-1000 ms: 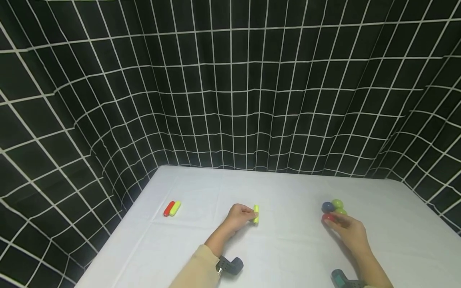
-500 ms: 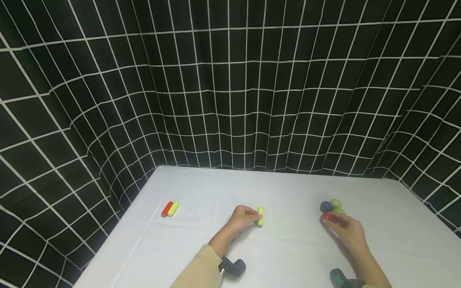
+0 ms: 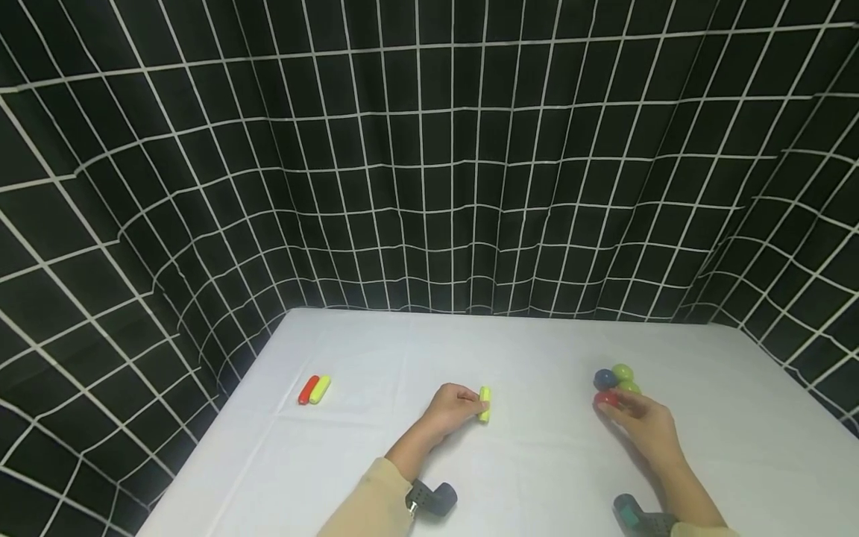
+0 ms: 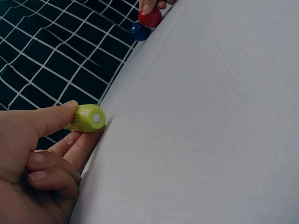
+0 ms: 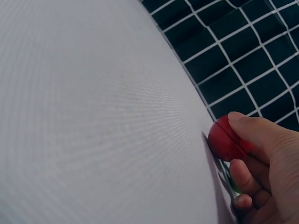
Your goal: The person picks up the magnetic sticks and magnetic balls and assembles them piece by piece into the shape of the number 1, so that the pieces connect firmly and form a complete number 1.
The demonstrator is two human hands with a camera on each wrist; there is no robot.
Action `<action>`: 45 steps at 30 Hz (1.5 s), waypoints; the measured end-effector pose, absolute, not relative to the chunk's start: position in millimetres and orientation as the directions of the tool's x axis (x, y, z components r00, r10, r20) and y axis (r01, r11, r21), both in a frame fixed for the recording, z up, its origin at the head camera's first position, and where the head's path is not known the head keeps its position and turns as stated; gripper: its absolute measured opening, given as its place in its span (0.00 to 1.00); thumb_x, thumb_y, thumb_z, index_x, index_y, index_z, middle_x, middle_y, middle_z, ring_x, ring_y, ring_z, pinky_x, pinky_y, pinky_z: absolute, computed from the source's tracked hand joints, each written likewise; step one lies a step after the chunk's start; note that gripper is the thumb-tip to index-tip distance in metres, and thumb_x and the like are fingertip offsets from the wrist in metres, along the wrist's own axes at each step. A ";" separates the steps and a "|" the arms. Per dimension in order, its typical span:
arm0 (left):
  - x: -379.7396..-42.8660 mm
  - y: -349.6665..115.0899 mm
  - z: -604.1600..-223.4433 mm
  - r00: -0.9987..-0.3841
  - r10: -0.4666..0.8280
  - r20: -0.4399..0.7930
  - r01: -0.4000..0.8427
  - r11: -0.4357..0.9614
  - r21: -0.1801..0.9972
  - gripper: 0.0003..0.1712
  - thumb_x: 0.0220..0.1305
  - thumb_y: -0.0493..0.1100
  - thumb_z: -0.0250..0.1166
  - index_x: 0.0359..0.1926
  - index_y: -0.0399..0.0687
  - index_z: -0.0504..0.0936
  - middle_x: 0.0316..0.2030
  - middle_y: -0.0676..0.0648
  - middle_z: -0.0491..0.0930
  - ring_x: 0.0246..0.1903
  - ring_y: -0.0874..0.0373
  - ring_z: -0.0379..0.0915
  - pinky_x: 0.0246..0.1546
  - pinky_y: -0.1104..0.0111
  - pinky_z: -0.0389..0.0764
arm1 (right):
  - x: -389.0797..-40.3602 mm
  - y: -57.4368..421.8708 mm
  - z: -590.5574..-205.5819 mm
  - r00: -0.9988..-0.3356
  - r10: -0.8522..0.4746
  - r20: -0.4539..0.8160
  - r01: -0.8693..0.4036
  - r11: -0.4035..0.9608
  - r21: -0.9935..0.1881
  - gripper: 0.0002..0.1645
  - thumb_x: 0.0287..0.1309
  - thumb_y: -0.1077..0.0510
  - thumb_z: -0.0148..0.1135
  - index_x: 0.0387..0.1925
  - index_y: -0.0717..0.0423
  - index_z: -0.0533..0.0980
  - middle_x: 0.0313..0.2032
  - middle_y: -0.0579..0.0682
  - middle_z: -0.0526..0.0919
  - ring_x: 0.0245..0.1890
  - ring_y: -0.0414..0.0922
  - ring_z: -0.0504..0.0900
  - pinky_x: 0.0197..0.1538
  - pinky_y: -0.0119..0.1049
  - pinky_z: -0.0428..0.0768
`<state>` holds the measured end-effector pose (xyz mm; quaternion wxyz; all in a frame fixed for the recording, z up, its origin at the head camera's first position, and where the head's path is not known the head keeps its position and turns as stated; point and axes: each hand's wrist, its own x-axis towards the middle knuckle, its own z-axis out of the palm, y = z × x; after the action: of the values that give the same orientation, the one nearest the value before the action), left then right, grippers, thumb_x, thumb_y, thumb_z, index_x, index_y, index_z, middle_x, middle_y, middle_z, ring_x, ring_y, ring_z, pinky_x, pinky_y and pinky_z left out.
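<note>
My left hand (image 3: pixel 451 408) pinches a yellow-green rod (image 3: pixel 485 404) between thumb and fingers near the middle of the white table. In the left wrist view, that rod (image 4: pixel 86 117) shows a pale round spot on its end. Over on the right, my right hand (image 3: pixel 651 429) grips a red ball (image 3: pixel 605 400), with the thumb pressed on its side in the right wrist view (image 5: pixel 226 139). Close beside the red ball are a blue ball (image 3: pixel 605 380) and two green balls, one farther back (image 3: pixel 622 371) and one (image 3: pixel 629 386) partly behind my fingers.
A red rod (image 3: pixel 309 390) and another yellow-green rod (image 3: pixel 320 389) lie side by side on the left of the white-covered table (image 3: pixel 537 477). A black curtain with a white grid (image 3: pixel 443 186) stands behind the table and along its sides.
My left hand has shifted slightly right across the table with the yellow-green rod, then stayed nearly still. The right hand keeps its hold on the red ball. The head view has turned a little.
</note>
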<state>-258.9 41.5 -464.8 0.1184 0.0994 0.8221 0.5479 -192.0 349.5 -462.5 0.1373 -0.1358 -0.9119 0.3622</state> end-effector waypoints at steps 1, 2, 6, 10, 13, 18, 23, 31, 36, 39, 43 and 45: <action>-258.9 41.2 -464.7 -0.953 0.292 -0.086 0.031 0.376 0.926 0.15 0.53 0.47 0.68 0.34 0.39 0.82 0.32 0.48 0.81 0.35 0.59 0.74 0.39 0.64 0.77 | -192.6 349.5 -462.5 -0.926 0.346 0.148 0.151 0.702 -0.696 0.40 0.54 0.37 0.61 0.56 0.64 0.71 0.52 0.69 0.75 0.48 0.61 0.77 0.49 0.55 0.75; -259.0 40.9 -464.6 -0.953 0.290 -0.086 0.029 0.372 0.928 0.15 0.53 0.47 0.68 0.35 0.39 0.82 0.32 0.48 0.81 0.35 0.59 0.74 0.39 0.64 0.77 | -193.1 349.5 -462.5 -0.927 0.348 0.142 0.157 0.702 -0.695 0.40 0.54 0.37 0.60 0.56 0.64 0.71 0.52 0.69 0.75 0.48 0.61 0.77 0.48 0.55 0.75; -259.3 40.2 -465.7 -0.954 0.286 -0.090 0.020 0.360 0.933 0.15 0.53 0.46 0.68 0.35 0.38 0.81 0.32 0.48 0.81 0.34 0.59 0.75 0.38 0.65 0.78 | -194.0 348.2 -462.1 -0.929 0.349 0.122 0.174 0.703 -0.690 0.40 0.54 0.36 0.59 0.55 0.64 0.71 0.53 0.69 0.74 0.50 0.62 0.75 0.49 0.56 0.74; -259.6 40.4 -466.7 -0.955 0.285 -0.088 0.023 0.363 0.932 0.15 0.53 0.47 0.68 0.35 0.38 0.81 0.31 0.48 0.81 0.34 0.60 0.74 0.38 0.66 0.77 | -193.7 346.0 -460.4 -0.932 0.348 0.100 0.183 0.690 -0.701 0.39 0.56 0.36 0.58 0.56 0.64 0.71 0.55 0.70 0.72 0.55 0.64 0.71 0.54 0.59 0.70; -259.9 41.0 -467.0 -0.956 0.282 -0.086 0.026 0.369 0.929 0.14 0.53 0.47 0.68 0.34 0.39 0.82 0.31 0.49 0.80 0.34 0.60 0.74 0.38 0.66 0.76 | -193.4 344.8 -459.1 -0.936 0.344 0.074 0.190 0.672 -0.716 0.40 0.56 0.36 0.57 0.57 0.64 0.70 0.57 0.70 0.70 0.59 0.66 0.66 0.57 0.60 0.67; -259.7 41.2 -466.2 -0.954 0.286 -0.085 0.030 0.376 0.926 0.15 0.54 0.48 0.67 0.34 0.40 0.82 0.30 0.49 0.80 0.33 0.60 0.74 0.37 0.66 0.77 | -193.0 341.0 -456.4 -0.928 0.370 0.052 0.209 0.631 -0.747 0.42 0.57 0.34 0.55 0.56 0.65 0.69 0.58 0.69 0.70 0.61 0.65 0.64 0.59 0.60 0.65; -259.1 40.1 -464.9 -0.952 0.293 -0.092 0.028 0.380 0.925 0.15 0.55 0.50 0.66 0.35 0.41 0.82 0.29 0.51 0.81 0.31 0.61 0.75 0.37 0.67 0.78 | -194.2 328.7 -453.5 -0.916 0.400 0.030 0.225 0.576 -0.786 0.46 0.54 0.30 0.54 0.56 0.65 0.70 0.58 0.68 0.71 0.62 0.63 0.65 0.61 0.60 0.62; -256.1 39.8 -463.3 -0.951 0.298 -0.078 0.039 0.369 0.929 0.15 0.55 0.48 0.66 0.35 0.40 0.82 0.28 0.50 0.81 0.30 0.62 0.75 0.34 0.69 0.78 | -201.6 305.1 -454.5 -0.935 0.341 0.092 0.133 0.581 -0.803 0.39 0.55 0.32 0.55 0.51 0.62 0.75 0.53 0.64 0.77 0.50 0.54 0.78 0.41 0.32 0.79; -256.4 39.4 -464.1 -0.952 0.297 -0.075 0.041 0.365 0.930 0.14 0.55 0.47 0.66 0.35 0.39 0.82 0.28 0.50 0.81 0.29 0.62 0.74 0.33 0.70 0.77 | -207.0 298.5 -456.7 -0.939 0.330 0.099 0.125 0.594 -0.795 0.38 0.54 0.32 0.56 0.50 0.62 0.76 0.51 0.63 0.78 0.44 0.50 0.80 0.36 0.27 0.77; -257.3 38.9 -465.0 -0.953 0.294 -0.071 0.043 0.362 0.931 0.14 0.55 0.46 0.66 0.34 0.39 0.82 0.28 0.50 0.81 0.30 0.62 0.74 0.33 0.70 0.77 | -209.6 295.3 -457.2 -0.935 0.346 0.079 0.145 0.575 -0.805 0.40 0.54 0.31 0.56 0.50 0.62 0.75 0.52 0.64 0.78 0.44 0.50 0.80 0.35 0.25 0.77; -258.8 38.9 -466.3 -0.956 0.285 -0.071 0.039 0.362 0.931 0.14 0.54 0.47 0.67 0.34 0.39 0.82 0.30 0.50 0.81 0.31 0.61 0.74 0.35 0.68 0.77 | -213.0 286.7 -455.8 -0.930 0.364 0.056 0.156 0.528 -0.835 0.42 0.53 0.31 0.56 0.51 0.64 0.75 0.52 0.64 0.77 0.46 0.53 0.79 0.36 0.24 0.77; -259.1 39.3 -466.8 -0.957 0.282 -0.074 0.037 0.368 0.929 0.14 0.54 0.47 0.67 0.33 0.40 0.82 0.30 0.49 0.81 0.33 0.61 0.74 0.37 0.66 0.77 | -214.7 280.8 -455.0 -0.932 0.360 0.048 0.154 0.513 -0.844 0.42 0.53 0.31 0.57 0.51 0.64 0.75 0.52 0.64 0.78 0.47 0.53 0.79 0.36 0.25 0.78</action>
<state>-259.1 39.3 -466.8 0.1106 0.0971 0.8197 0.5536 -214.7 280.8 -455.0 0.1094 -0.1491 -0.8629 0.4703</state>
